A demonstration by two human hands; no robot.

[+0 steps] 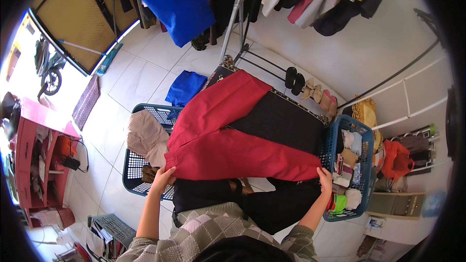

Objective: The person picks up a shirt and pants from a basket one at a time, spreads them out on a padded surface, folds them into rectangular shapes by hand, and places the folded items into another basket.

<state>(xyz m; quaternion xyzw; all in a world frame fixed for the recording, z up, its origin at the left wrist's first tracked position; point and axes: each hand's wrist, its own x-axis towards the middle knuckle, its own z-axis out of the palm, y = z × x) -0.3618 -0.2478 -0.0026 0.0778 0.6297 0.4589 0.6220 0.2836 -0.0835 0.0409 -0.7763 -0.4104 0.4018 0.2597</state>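
Observation:
A pair of red trousers [225, 153] lies spread over a dark padded board with a patterned edge [287, 120], its legs apart. My left hand [163, 180] grips the waistband corner at the left. At the right, my right hand [324, 181] pinches the hem of the nearer leg. The other leg reaches up towards the far end of the board. Beside my left hand, a blue plastic laundry basket [136, 167] holds a striped beige garment [145, 136]. Close to my right hand, another blue basket [330, 153] holds folded and rolled clothes [346, 174].
Blue fabric [185, 87] lies on the tiled floor beyond the board. A metal clothes rack [235, 18] with hanging garments and a blue bag [180, 7] stands ahead. Shoes [309, 89] line the wall. A pink cabinet [27, 153] is at the left, a grey crate [116, 225] at lower left.

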